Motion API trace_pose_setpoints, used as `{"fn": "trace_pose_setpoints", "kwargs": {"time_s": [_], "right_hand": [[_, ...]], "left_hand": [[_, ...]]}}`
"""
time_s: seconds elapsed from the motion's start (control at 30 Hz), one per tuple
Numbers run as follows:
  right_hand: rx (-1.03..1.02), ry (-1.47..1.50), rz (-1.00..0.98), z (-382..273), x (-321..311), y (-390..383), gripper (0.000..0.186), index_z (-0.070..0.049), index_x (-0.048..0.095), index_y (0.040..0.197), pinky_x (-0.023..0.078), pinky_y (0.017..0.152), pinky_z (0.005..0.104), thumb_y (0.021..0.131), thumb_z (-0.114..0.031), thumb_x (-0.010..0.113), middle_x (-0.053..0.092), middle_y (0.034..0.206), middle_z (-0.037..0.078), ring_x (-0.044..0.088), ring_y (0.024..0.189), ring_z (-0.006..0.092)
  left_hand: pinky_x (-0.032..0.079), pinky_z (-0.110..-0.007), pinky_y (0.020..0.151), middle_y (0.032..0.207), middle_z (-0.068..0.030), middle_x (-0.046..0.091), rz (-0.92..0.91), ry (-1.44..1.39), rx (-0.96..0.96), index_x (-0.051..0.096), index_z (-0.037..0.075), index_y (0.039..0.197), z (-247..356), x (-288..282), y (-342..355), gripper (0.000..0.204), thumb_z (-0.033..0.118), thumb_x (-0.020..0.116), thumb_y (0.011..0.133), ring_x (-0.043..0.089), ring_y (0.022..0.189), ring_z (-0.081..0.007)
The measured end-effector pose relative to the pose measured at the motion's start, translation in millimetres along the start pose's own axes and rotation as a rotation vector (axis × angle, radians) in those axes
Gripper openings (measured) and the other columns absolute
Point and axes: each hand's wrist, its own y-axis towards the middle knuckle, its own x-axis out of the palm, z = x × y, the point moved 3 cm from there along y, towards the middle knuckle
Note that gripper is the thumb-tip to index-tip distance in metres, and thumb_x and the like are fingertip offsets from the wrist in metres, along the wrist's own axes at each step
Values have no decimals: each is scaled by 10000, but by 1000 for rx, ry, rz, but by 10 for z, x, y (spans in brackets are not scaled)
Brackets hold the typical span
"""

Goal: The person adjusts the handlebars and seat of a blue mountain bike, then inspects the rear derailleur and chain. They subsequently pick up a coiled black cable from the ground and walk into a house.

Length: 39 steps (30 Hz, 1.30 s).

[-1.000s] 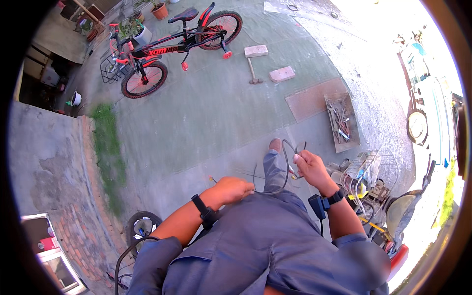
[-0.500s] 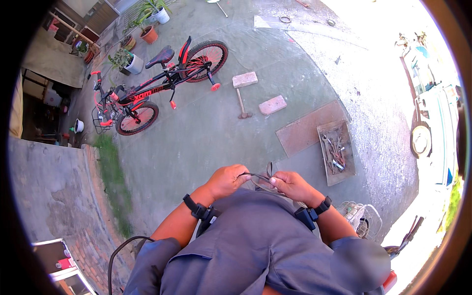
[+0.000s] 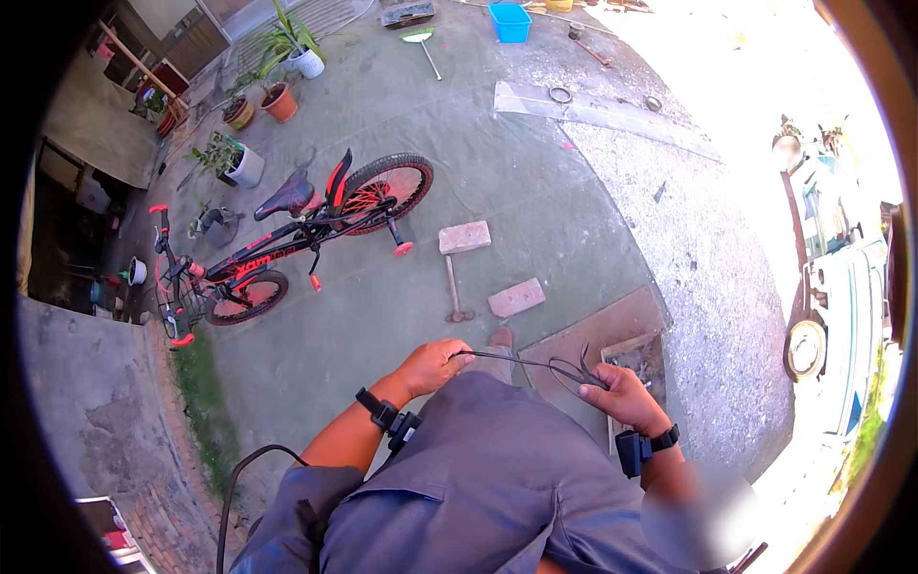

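Observation:
My left hand [image 3: 435,365] is closed on a thin dark cord [image 3: 504,358], held low in front of me above my grey clothing. My right hand [image 3: 622,392] grips the other part of the cord, where several narrow loops stick up beside the thumb. A stretch of cord runs between the two hands. Behind the right hand lie a rusty flat sheet [image 3: 583,325] and a metal tray [image 3: 638,349], partly hidden by that hand. One of my shoes [image 3: 501,338] shows just beyond the cord.
A black-and-red bicycle [image 3: 287,230] stands ahead left, with two bricks [image 3: 464,236] and a hammer [image 3: 450,292] beside it. Potted plants [image 3: 279,103], a broom [image 3: 418,36] and a blue bin [image 3: 510,22] are farther off. A low wall [image 3: 86,383] is left, a pale vehicle [image 3: 846,316] right.
The bicycle, bricks and tray have moved down in the view, and more of the yard shows at the top. My hands have drawn apart since half a second ago, stretching the cord between them.

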Motion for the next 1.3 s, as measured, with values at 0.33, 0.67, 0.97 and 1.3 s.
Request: {"fn": "trace_pose_setpoints", "kwargs": {"time_s": [0.33, 0.67, 0.97, 1.3], "right_hand": [[-36, -185, -146, -879, -1108, 1486, 274, 13, 593, 853, 446, 653, 299, 916, -243, 668, 512, 694, 62, 470, 710, 84], [-220, -269, -449, -1521, -2125, 3565, 314, 11, 603, 886, 433, 634, 322, 961, -293, 629, 546, 707, 66, 483, 685, 100], [-240, -256, -696, -2348, -3238, 5246, 325, -14, 621, 925, 431, 632, 319, 984, -331, 583, 553, 723, 59, 494, 675, 147], [-94, 162, -730, -3362, -3690, 6927, 279, -28, 620, 931, 326, 533, 234, 1005, -291, 562, 469, 675, -48, 400, 604, 40]], "left_hand": [[488, -374, 722, 864, -113, 639, 201, 52, 74, 640, 62, 1007, 358, -1091, 1343, 207, 255, 592, 950, 627, 818, -273], [496, -424, 768, 976, -111, 650, 459, 329, 178, 644, 63, 999, 766, -1805, 3092, 229, 164, 717, 807, 622, 901, -327], [441, -414, 1015, 1401, -142, 506, 303, -85, 332, 512, 49, 1338, 2443, -2753, 4709, 625, 198, 763, 786, 536, 1221, -319], [461, -307, 741, 835, -29, 599, 259, -444, 76, 579, 34, 976, 2038, -3804, 5902, 184, 210, 627, 955, 601, 819, -132]]}}
